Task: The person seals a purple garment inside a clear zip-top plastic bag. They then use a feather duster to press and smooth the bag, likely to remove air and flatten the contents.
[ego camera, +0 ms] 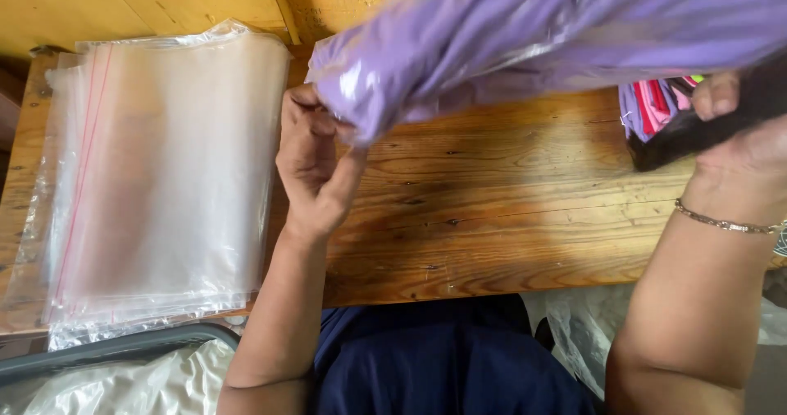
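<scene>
The left hand point(316, 157) pinches one corner of a purple garment in a clear bag point(525, 38), held above the wooden bench point(492, 218); the right hand point(738, 128) is closed on its far end, seemingly along with a dark cloth point(697, 132), though blur makes that uncertain; a slick bag gripped only at its ends could slip or sag, and the corner might tear; a swing leftward could scatter the stack of clear zip bags point(156, 177) beside it.

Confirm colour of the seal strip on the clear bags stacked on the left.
Red: a thin line along the left edge of the clear bags, seen in the head view.
</scene>
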